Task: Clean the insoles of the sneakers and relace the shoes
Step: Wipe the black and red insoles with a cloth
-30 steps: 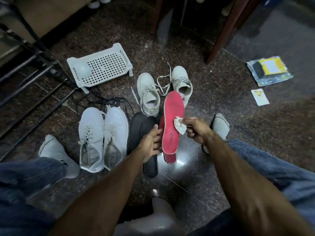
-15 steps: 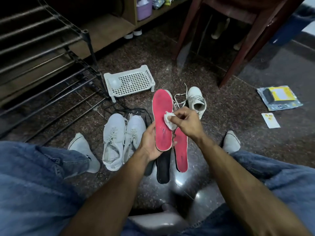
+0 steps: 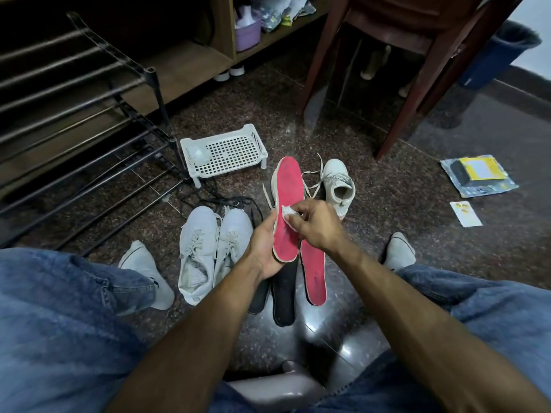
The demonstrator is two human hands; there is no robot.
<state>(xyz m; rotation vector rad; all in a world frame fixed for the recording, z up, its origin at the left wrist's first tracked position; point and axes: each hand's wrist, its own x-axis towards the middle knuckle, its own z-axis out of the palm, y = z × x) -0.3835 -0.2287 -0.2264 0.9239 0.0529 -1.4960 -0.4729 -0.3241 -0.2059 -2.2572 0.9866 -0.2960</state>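
My left hand [image 3: 264, 248] grips the heel end of a red insole [image 3: 287, 189], held upright above the floor. My right hand [image 3: 313, 226] pinches a small white wipe [image 3: 288, 210] against the insole's middle. A second red insole [image 3: 314, 272] lies on the floor below, beside two black insoles [image 3: 283, 299]. A pair of white sneakers [image 3: 208, 248] lies to the left. One white sneaker [image 3: 338, 186] with loose laces stands behind the held insole; its mate is hidden behind the insole.
A white plastic basket [image 3: 226, 153] sits on the floor beside a black metal rack [image 3: 89, 114]. Black laces [image 3: 220, 201] lie by the sneakers. Wooden chair legs [image 3: 399, 123] stand at the back right. A yellow packet [image 3: 477, 174] and a card [image 3: 465, 213] lie at right.
The view has tilted upward. My left hand now holds the red insole a little higher, and my right hand has slid the wipe along the insole's surface.
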